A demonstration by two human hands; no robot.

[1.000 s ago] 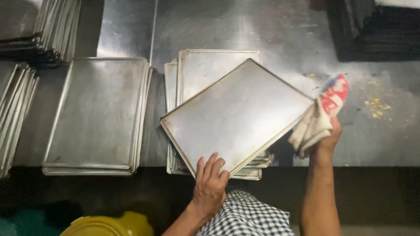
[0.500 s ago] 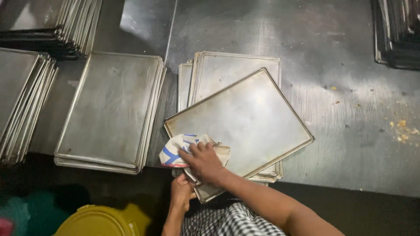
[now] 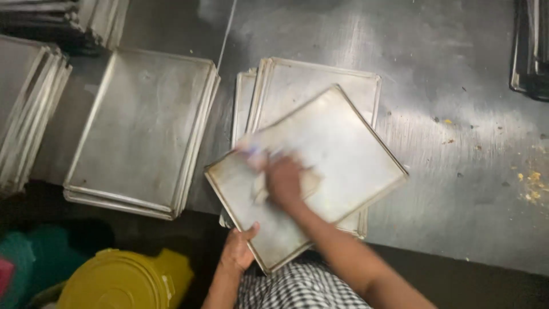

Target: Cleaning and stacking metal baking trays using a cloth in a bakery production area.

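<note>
While my left hand [image 3: 239,252] grips the near edge of the top tray [image 3: 343,154], a stiff, light, slippery sheet best taken by its rim, my right hand [image 3: 283,180] presses a blurred cloth [image 3: 254,151] on it.

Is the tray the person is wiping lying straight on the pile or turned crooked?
Crooked. The top tray lies turned at an angle on the stack of trays, corners poking past; left hand holds its near edge, right hand rubs it.

Non-handled items on the steel worktop

We note a flat stack of metal trays [image 3: 140,131] at left, a further fanned stack [image 3: 26,109] at the far-left edge, dark trays [image 3: 532,51] at top right, yellow crumbs [image 3: 532,186] on the steel worktop [image 3: 457,86], and a yellow lidded bucket [image 3: 120,280] below the worktop edge.
</note>
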